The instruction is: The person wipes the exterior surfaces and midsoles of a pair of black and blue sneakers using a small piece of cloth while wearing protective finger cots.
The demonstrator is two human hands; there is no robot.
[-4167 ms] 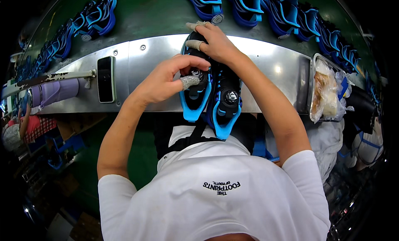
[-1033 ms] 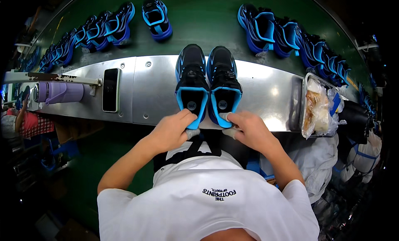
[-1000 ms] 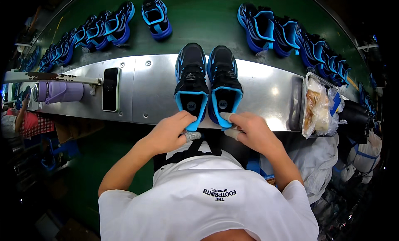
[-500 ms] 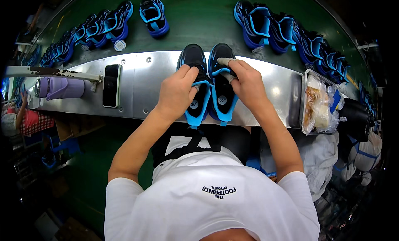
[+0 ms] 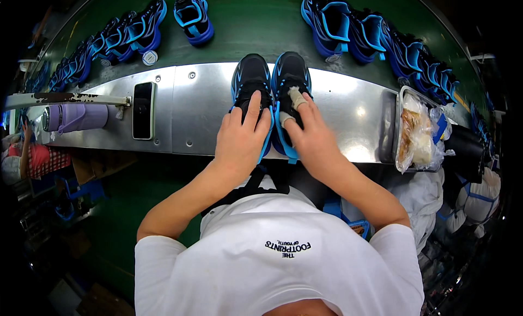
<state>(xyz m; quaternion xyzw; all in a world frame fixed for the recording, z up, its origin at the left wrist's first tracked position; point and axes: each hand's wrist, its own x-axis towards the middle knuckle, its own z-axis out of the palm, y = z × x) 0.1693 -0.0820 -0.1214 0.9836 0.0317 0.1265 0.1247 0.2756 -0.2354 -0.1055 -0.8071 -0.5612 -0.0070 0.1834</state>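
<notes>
On metal ledge (image 5: 190, 112), shoes (image 5: 251, 71), phone (image 5: 143, 110), bottle (image 5: 84, 117)

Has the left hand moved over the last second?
Yes. The left hand has moved forward along the left shoe, away from the body, judged against the phone.

White T-shirt (image 5: 234, 278), black print (image 5: 287, 249) — pale finger covers (image 5: 297, 97)

Light falls from above. The metal worktop (image 5: 196, 112) and white shirt (image 5: 283, 223) are bright; glare patches mark the worktop's right half. The floor (image 5: 155, 193) beneath is dim, in shadow. The 2 central shoes (image 5: 291, 71) are sharp. Fisheye distortion bows the worktop edges; all 4 corners darken to black.
</notes>
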